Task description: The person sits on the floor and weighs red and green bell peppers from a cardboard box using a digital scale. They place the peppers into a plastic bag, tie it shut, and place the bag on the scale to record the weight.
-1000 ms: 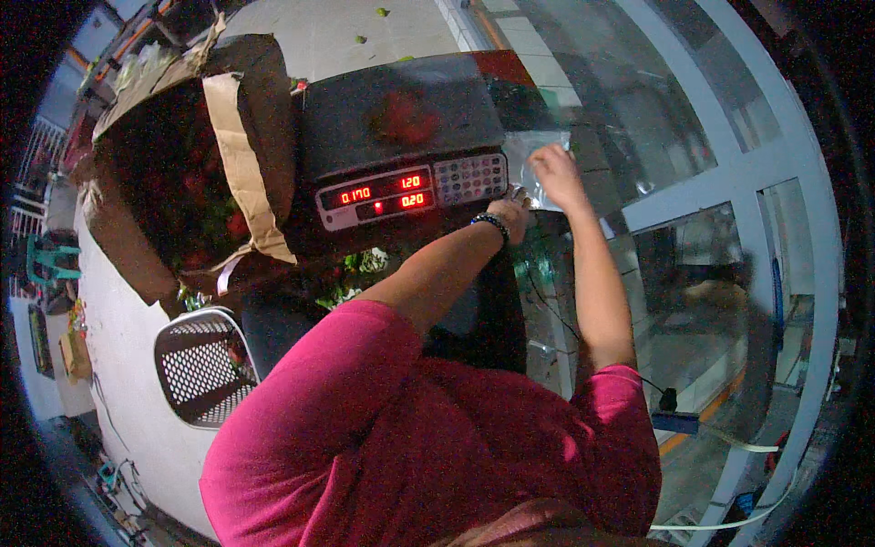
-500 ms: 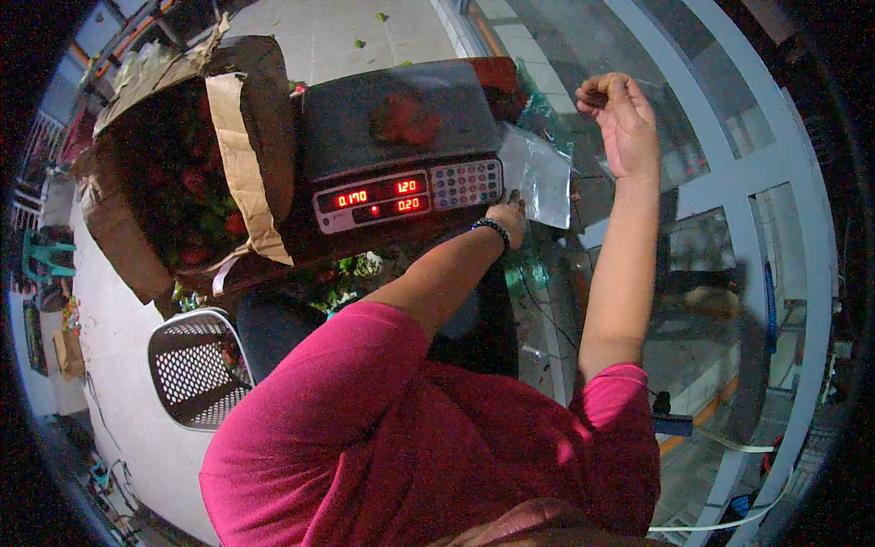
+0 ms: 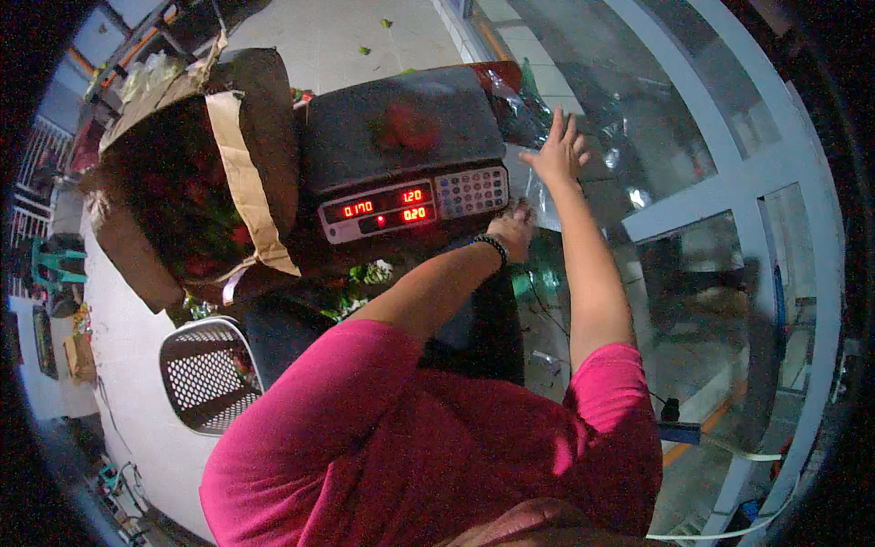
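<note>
At the upper left of the frame we see a brown box [image 3: 246,178] with its flap hanging over dark, reddish contents, and below it, at lower left, a pale crate [image 3: 211,371]. At upper centre sits a scale [image 3: 342,219] with lit red digits, a red item [image 3: 410,128] on its dark pan. Just right of its keypad, our left hand [image 3: 513,233] has its fingers bent close together at the lower left edge of a clear bag [image 3: 544,210]; we cannot tell whether they pinch it. The bag lies right of the scale, its visible strip slanting from upper left to lower right, between our two hands, with the left nearer its lower edge. Our right hand [image 3: 558,159] is spread over its upper right, thumb well apart from the fingers; contact is unclear. Farther right stands a grey door frame [image 3: 702,196]. The right hand covers part of the bag, glare blurs its outline, the red item is too smeared to identify, and the box's inside is mostly dark.
</note>
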`<state>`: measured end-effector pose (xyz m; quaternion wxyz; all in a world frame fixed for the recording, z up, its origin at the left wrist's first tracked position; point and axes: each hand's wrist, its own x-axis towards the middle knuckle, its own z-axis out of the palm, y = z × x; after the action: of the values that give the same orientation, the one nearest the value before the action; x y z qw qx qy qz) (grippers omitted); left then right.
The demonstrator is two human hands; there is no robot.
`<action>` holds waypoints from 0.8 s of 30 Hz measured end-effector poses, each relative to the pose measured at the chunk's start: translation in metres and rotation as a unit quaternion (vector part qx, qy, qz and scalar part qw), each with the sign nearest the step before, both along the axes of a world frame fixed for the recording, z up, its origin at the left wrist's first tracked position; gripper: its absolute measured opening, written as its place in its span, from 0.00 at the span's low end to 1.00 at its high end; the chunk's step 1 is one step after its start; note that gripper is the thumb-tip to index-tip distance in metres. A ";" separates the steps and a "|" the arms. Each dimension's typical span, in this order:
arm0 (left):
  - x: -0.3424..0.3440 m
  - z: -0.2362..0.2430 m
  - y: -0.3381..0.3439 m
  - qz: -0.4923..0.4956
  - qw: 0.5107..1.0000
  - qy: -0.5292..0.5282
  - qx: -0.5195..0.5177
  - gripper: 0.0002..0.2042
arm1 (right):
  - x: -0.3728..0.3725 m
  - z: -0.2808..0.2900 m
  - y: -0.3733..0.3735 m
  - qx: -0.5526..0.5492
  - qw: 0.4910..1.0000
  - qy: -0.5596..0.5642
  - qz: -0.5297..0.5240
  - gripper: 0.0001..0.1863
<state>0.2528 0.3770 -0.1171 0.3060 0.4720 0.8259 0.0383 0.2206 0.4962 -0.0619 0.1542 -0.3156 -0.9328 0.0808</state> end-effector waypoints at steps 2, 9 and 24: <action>0.004 -0.008 -0.008 -0.032 0.995 0.067 0.059 0.38 | -0.024 0.006 0.003 0.005 1.000 -0.005 -0.002 0.55; -0.005 -0.001 -0.037 -0.043 0.988 0.094 0.119 0.31 | -0.083 0.003 0.034 -0.106 0.994 -0.013 -0.001 0.18; 0.014 0.019 -0.087 -0.096 0.963 -0.019 0.250 0.35 | -0.082 0.016 0.001 -0.057 0.956 -0.274 0.087 0.26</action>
<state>0.2665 0.2900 -0.0980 0.1960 0.6097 0.7348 0.2231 0.1384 0.4971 -0.0460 -0.1328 -0.2520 -0.9568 0.0579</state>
